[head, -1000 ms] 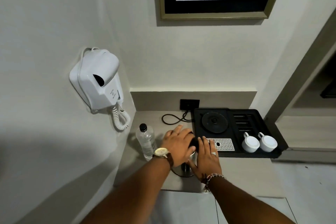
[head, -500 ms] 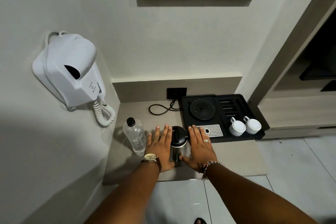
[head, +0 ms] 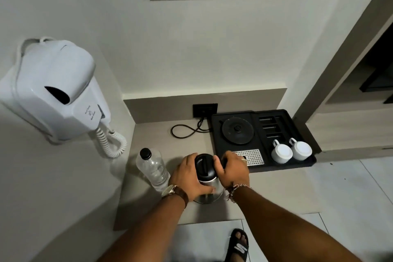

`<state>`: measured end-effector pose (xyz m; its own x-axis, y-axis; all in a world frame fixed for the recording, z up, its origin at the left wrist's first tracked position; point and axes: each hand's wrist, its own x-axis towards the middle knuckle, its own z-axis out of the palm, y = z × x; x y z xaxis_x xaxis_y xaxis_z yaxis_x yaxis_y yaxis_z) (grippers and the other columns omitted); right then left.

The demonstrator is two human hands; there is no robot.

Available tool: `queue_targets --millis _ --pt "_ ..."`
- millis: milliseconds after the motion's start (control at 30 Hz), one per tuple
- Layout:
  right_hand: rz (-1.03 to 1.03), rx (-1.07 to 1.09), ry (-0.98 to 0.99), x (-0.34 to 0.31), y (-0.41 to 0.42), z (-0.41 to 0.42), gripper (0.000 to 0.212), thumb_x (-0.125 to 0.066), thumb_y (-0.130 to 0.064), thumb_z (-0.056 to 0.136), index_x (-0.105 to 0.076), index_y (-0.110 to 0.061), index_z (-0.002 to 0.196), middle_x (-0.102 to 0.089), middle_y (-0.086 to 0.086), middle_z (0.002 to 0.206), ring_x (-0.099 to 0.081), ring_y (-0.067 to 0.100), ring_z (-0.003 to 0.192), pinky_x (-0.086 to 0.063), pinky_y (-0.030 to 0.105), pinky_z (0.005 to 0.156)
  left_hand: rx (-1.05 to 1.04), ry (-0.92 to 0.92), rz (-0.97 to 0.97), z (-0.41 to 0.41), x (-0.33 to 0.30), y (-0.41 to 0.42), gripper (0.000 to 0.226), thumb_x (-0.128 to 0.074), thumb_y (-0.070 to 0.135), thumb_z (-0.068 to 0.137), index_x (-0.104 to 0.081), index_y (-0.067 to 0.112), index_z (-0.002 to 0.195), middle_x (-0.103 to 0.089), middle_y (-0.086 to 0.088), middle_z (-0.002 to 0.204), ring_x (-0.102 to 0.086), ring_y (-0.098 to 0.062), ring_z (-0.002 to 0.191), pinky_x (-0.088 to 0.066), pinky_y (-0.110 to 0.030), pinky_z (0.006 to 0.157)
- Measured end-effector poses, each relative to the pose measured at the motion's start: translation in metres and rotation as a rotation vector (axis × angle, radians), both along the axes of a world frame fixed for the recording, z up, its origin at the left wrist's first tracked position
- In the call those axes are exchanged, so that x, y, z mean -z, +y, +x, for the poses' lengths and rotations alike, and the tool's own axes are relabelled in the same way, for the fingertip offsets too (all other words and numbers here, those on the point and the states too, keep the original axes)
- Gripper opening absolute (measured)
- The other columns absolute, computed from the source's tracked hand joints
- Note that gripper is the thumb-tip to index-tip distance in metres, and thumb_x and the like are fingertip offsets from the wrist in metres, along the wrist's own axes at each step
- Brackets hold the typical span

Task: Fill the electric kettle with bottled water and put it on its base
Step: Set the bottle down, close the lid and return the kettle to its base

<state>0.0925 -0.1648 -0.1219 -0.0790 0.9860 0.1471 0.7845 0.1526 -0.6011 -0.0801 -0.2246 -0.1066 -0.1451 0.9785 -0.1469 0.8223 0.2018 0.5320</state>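
A steel electric kettle [head: 207, 187] with a black lid stands on the grey counter [head: 276, 193], its lid closed. My left hand [head: 188, 176] wraps the kettle's left side. My right hand [head: 232, 169] grips its right side at the black handle. A clear water bottle [head: 154, 169] with a black cap stands upright just left of the kettle, apart from my hand. The round black kettle base [head: 237, 131] sits in the black tray [head: 297, 165] behind the kettle, with nothing on it.
Two white cups [head: 281, 153] lie mouth down in the tray's front right. A perforated metal grid [head: 252, 156] is beside my right hand. The black cord [head: 187, 132] runs to a wall socket [head: 205, 110]. A white wall hair dryer [head: 55, 93] hangs at left. My sandalled foot [head: 238, 244] is below.
Both hands went from resting flat on the counter beside the kettle to gripping its sides. The camera tilted down and moved closer.
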Motion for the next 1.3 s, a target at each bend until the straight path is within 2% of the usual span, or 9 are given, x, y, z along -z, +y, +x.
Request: queue_targets --millis 167,333,467,567,700,933,1033,1167,1300 --pt "0.031 -0.026 0.112 -0.035 0.042 0.007 0.046 -0.04 -0.066 0.087 -0.053 -0.023 0.074 -0.057 -0.002 0.068 -0.056 0.026 0.073 -0.038 0.034 0.064 -0.007 0.025 0.041 0.009 -0.057 0.029 0.123 -0.085 0.074 0.035 -0.037 0.036 0.142 -0.055 0.008 0.137 -0.057 -0.017 0.119 -0.053 -0.035 0.096" --pt "0.156 0.016 0.188 -0.094 0.111 0.027 0.051 -0.043 -0.065 0.086 -0.053 -0.018 0.068 -0.058 -0.001 0.058 -0.057 0.028 0.062 -0.036 0.033 0.06 0.003 0.12 0.157 0.033 -0.122 0.094 0.119 -0.083 0.077 0.034 -0.042 0.036 0.138 -0.059 0.008 0.129 -0.061 -0.019 0.111 -0.054 -0.038 0.091" --pt "0.189 0.019 0.187 -0.119 0.176 0.056 0.048 -0.046 -0.064 0.087 -0.05 -0.02 0.067 -0.057 -0.005 0.058 -0.055 0.024 0.06 -0.037 0.032 0.06 0.009 0.08 0.182 0.065 -0.145 0.158 0.119 -0.086 0.075 0.033 -0.041 0.037 0.136 -0.057 0.01 0.126 -0.062 -0.019 0.107 -0.056 -0.038 0.087" --pt "0.19 0.026 0.157 -0.118 0.211 0.076 0.045 -0.046 -0.064 0.087 -0.045 -0.024 0.066 -0.053 -0.008 0.057 -0.052 0.023 0.059 -0.037 0.033 0.064 0.012 0.057 0.165 0.084 -0.139 0.197 0.124 -0.086 0.075 0.032 -0.039 0.034 0.138 -0.056 0.009 0.129 -0.062 -0.019 0.106 -0.057 -0.039 0.087" --pt "0.163 0.031 0.129 -0.094 0.242 0.097 0.043 -0.049 -0.061 0.089 -0.045 -0.024 0.068 -0.047 -0.01 0.056 -0.049 0.022 0.057 -0.038 0.033 0.063 0.021 0.037 0.12 0.099 -0.107 0.232 0.128 -0.085 0.078 0.031 -0.037 0.035 0.142 -0.057 0.011 0.13 -0.061 -0.016 0.106 -0.052 -0.031 0.082" --pt "0.078 0.013 0.158 -0.05 0.252 0.108 0.038 -0.047 -0.063 0.091 -0.047 -0.03 0.072 -0.047 -0.014 0.058 -0.056 0.022 0.064 -0.037 0.032 0.066 0.05 -0.056 0.057 0.107 -0.071 0.253 0.124 -0.093 0.064 0.038 -0.041 0.034 0.146 -0.057 0.011 0.136 -0.059 -0.015 0.118 -0.053 -0.041 0.099" --pt "0.081 0.014 0.181 -0.041 0.257 0.11 0.037 -0.048 -0.063 0.092 -0.05 -0.03 0.074 -0.05 -0.013 0.063 -0.056 0.022 0.068 -0.04 0.034 0.071 0.046 -0.038 0.058 0.109 -0.062 0.256 0.13 -0.092 0.067 0.039 -0.037 0.03 0.151 -0.053 0.008 0.143 -0.055 -0.016 0.126 -0.049 -0.04 0.105" --pt "0.101 -0.013 0.178 -0.042 0.263 0.109 0.038 -0.047 -0.064 0.092 -0.045 -0.032 0.072 -0.046 -0.015 0.059 -0.053 0.023 0.066 -0.035 0.033 0.072 0.051 -0.041 0.032 0.106 -0.061 0.261 0.137 -0.093 0.069 0.039 -0.031 0.028 0.155 -0.048 0.005 0.15 -0.051 -0.018 0.132 -0.045 -0.04 0.109" --pt "0.09 0.014 0.186 -0.038 0.268 0.111 0.04 -0.047 -0.065 0.092 -0.048 -0.03 0.073 -0.049 -0.013 0.062 -0.055 0.026 0.071 -0.036 0.034 0.072 0.07 -0.045 0.031 0.104 -0.06 0.267 0.137 -0.096 0.064 0.041 -0.03 0.027 0.155 -0.048 0.004 0.15 -0.05 -0.018 0.133 -0.04 -0.032 0.107"
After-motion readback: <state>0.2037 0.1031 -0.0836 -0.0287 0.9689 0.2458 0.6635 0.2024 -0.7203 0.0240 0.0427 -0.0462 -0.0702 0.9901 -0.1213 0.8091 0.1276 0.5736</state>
